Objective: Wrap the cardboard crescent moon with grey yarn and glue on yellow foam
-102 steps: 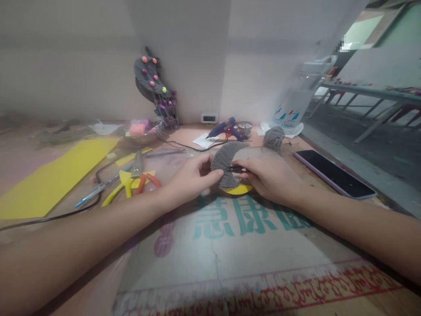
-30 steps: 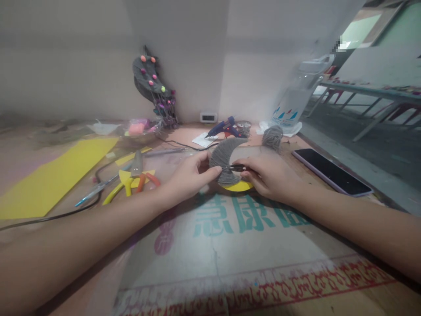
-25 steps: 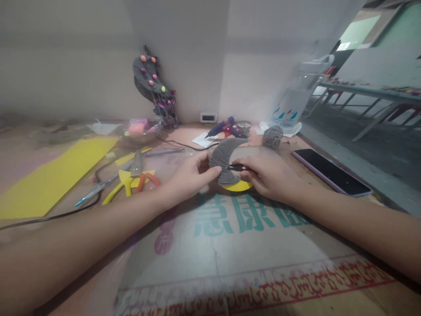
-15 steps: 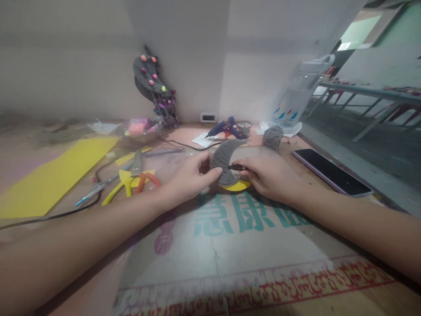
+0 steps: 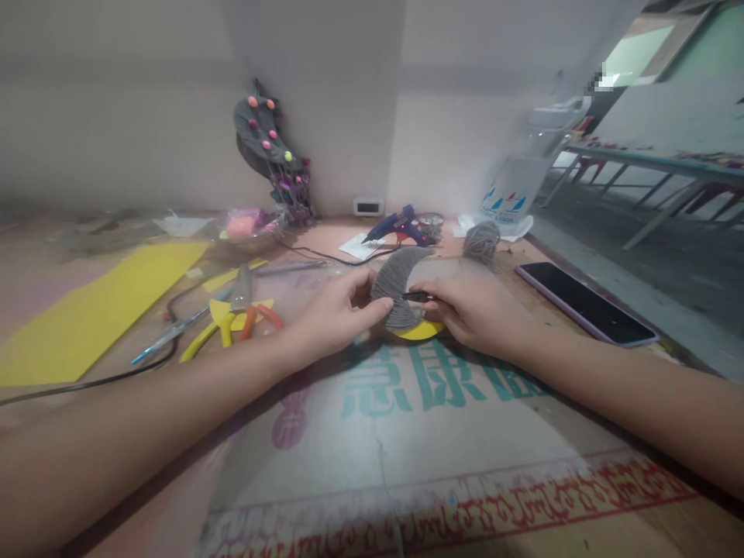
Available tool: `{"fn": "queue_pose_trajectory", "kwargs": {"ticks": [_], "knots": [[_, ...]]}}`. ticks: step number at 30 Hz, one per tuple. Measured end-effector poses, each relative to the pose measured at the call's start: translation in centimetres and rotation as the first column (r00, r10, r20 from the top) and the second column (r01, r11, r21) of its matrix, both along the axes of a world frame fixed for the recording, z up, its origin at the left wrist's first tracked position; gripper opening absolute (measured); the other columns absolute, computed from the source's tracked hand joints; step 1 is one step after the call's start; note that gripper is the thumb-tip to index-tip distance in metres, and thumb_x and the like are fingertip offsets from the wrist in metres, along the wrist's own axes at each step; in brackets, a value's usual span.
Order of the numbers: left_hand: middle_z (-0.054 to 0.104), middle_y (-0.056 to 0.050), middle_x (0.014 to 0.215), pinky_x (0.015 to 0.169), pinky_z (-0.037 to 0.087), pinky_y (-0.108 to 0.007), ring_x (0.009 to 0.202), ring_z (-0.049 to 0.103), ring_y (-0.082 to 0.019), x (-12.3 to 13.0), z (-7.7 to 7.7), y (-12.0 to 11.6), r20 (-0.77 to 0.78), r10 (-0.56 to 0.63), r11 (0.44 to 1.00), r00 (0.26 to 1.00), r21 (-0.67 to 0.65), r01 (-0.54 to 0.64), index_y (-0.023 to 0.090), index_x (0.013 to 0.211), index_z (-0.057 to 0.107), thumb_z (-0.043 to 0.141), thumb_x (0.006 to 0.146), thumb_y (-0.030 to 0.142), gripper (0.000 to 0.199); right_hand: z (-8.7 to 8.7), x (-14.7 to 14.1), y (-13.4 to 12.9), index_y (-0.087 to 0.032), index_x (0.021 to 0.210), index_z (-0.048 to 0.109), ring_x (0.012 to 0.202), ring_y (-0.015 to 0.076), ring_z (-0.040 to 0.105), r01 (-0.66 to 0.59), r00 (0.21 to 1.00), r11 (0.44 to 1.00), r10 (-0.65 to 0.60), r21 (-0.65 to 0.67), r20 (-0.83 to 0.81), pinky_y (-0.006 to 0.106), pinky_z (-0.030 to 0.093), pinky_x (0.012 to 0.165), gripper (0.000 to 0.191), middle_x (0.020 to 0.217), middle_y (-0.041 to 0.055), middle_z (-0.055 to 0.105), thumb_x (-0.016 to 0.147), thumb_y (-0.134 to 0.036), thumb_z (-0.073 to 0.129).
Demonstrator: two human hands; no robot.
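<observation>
A crescent moon shape [image 5: 396, 287] wrapped in grey yarn stands tilted up over the printed cardboard, its lower end bare and yellow. My left hand [image 5: 352, 306] grips its outer curve, with the thumb on the front and the fingers behind. Between the thumb and fingers of my right hand [image 5: 465, 310] is a small dark pointed tool [image 5: 415, 296], perhaps tweezers. Its tip touches the yarn at the inner curve. The right fingers also lie close to the yellow end, and whether they hold yarn is hidden.
Pliers [image 5: 241, 298], yellow card [image 5: 105, 310] and a black cord lie left. Behind the crescent sit a blue glue gun [image 5: 398, 226], a small display [image 5: 368, 207] and a grey yarn ball [image 5: 482, 242]. A phone [image 5: 587, 302] and bottle [image 5: 517, 178] stand right; a decorated grey moon [image 5: 261, 139] leans on the wall.
Hardly anything differs. The crescent and both hands keep almost the same place and hold, with the crescent's lower end a touch lower.
</observation>
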State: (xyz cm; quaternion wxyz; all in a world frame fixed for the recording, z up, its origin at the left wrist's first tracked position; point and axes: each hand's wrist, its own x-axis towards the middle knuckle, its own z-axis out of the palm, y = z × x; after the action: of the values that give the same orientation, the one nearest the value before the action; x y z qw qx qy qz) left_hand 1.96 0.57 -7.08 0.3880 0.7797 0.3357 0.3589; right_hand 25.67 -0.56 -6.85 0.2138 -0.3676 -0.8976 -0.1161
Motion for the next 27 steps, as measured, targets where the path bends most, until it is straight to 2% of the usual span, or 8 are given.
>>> {"fn": "queue_pose_trajectory", "kwargs": {"ticks": [5,12,22,27], "knots": [[0.065,-0.004,0.091,0.069,0.047,-0.027,0.079,0.059,-0.015,0.06,-0.03,-0.11,0.007,-0.018,0.999,1.000,-0.037,0.018,0.013,0.098,0.060,0.057,0.087,0.028,0.019,-0.09,0.01,0.08,-0.015,0.107,0.068,0.089,0.0246,0.064,0.014,1.000,1.000,-0.014,0.006,0.003,0.036,0.046,0.077,0.027,0.104,0.0133,0.071,0.092,-0.025,0.049],[0.068,-0.006,0.104,0.085,0.050,-0.029,0.097,0.063,-0.018,0.23,-0.15,0.11,0.127,-0.051,0.994,0.991,-0.093,0.063,0.015,0.101,0.058,0.059,0.086,0.027,0.019,-0.01,0.26,-0.02,-0.014,0.112,0.065,0.091,0.0245,0.064,-0.039,0.997,0.999,0.037,-0.035,-0.062,0.035,0.046,0.077,0.029,0.102,0.0126,0.071,0.093,-0.027,0.046],[0.069,-0.006,0.104,0.086,0.050,-0.030,0.097,0.064,-0.019,0.13,0.01,0.05,0.093,0.007,0.997,0.996,-0.071,0.000,0.015,0.101,0.059,0.060,0.085,0.028,0.020,-0.09,0.30,0.14,-0.015,0.114,0.063,0.092,0.0255,0.065,0.004,1.000,0.999,-0.004,-0.032,-0.012,0.037,0.046,0.079,0.031,0.105,0.0128,0.071,0.094,-0.031,0.045],[0.068,-0.006,0.100,0.081,0.050,-0.030,0.092,0.063,-0.018,0.14,0.13,-0.12,0.059,0.027,0.998,0.998,-0.056,-0.024,0.014,0.101,0.060,0.060,0.085,0.029,0.022,-0.16,0.27,0.06,-0.015,0.113,0.064,0.091,0.0252,0.065,-0.014,1.000,1.000,0.014,-0.004,-0.018,0.037,0.046,0.079,0.029,0.106,0.0135,0.070,0.093,-0.028,0.047]]}}
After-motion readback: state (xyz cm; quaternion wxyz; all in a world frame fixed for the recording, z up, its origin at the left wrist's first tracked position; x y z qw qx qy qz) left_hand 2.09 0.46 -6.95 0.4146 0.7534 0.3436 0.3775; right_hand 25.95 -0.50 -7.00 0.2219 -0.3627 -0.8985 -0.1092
